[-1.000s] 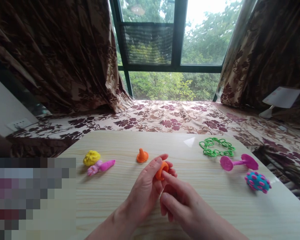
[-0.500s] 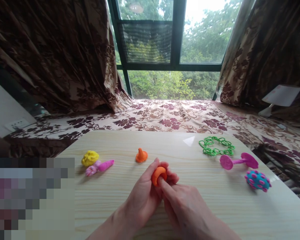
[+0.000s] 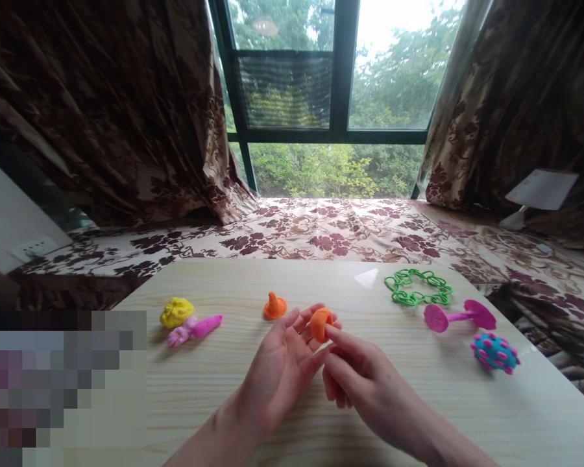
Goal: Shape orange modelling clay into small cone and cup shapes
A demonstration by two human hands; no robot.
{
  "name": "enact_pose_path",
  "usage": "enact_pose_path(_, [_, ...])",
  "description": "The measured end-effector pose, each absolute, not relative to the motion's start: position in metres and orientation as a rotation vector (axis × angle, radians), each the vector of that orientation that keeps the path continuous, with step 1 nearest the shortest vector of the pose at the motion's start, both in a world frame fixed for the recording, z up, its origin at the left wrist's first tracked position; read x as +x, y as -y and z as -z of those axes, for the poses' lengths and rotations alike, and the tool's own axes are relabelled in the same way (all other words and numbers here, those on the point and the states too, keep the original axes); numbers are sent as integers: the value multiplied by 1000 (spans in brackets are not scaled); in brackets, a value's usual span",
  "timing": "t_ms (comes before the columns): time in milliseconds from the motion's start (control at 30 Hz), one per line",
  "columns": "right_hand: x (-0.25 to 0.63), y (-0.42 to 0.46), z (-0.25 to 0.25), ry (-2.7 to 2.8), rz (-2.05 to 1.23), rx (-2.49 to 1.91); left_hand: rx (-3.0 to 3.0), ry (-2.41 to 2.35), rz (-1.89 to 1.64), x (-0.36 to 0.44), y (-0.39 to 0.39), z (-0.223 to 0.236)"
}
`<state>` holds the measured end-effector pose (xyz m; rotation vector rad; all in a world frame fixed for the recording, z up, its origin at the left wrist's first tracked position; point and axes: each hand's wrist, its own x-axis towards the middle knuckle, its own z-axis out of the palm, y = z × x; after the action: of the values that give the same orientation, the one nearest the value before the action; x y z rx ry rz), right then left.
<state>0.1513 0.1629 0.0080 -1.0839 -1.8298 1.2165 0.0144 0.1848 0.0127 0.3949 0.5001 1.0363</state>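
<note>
A hollow orange modelling-clay cup (image 3: 320, 325) sits against the fingers of my left hand (image 3: 285, 363), with its opening towards the right. My left hand is palm up and open, its thumb and fingers spread. The index finger of my right hand (image 3: 360, 373) reaches into the cup's hollow, while the other fingers curl below. Just beyond my left thumb, a small orange clay hat (image 3: 274, 306) with a pointed top and flat brim stands on the table.
On the left of the pale wooden table (image 3: 214, 402) lie a yellow clay lump (image 3: 176, 312) and a pink clay piece (image 3: 194, 329). To the right are a green clay chain (image 3: 418, 287), a magenta dumbbell shape (image 3: 460, 316) and a blue lump with pink dots (image 3: 495, 353).
My left hand has opened flatter, its fingers spreading. The orange cup has moved slightly right and up and turned with my right index finger, and my right hand has shifted right.
</note>
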Motion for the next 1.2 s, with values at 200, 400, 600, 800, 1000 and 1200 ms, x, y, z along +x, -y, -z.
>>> enact_pose_path(200, [156,-169,-21,1437,-1651,-849,568,-532,-1042,12,-184,-19])
enact_pose_path(400, [158,-170,-21,1307,-1411,-917,551,-557,-1016,12,-186,-10])
enact_pose_path(600, [167,-182,0,1535,-929,-1087,692,-639,-1161,-1,-191,-28])
enact_pose_path(800, [168,-185,24,1960,-649,-1190,1086,-951,-1576,-51,-222,-64])
enact_pose_path(1000, [168,-182,25,2034,-615,-1206,1347,-1300,-1468,-58,-237,-42])
enact_pose_path(1200, [167,-182,21,2055,-627,-1218,1447,-1319,-1400,-62,-237,-15])
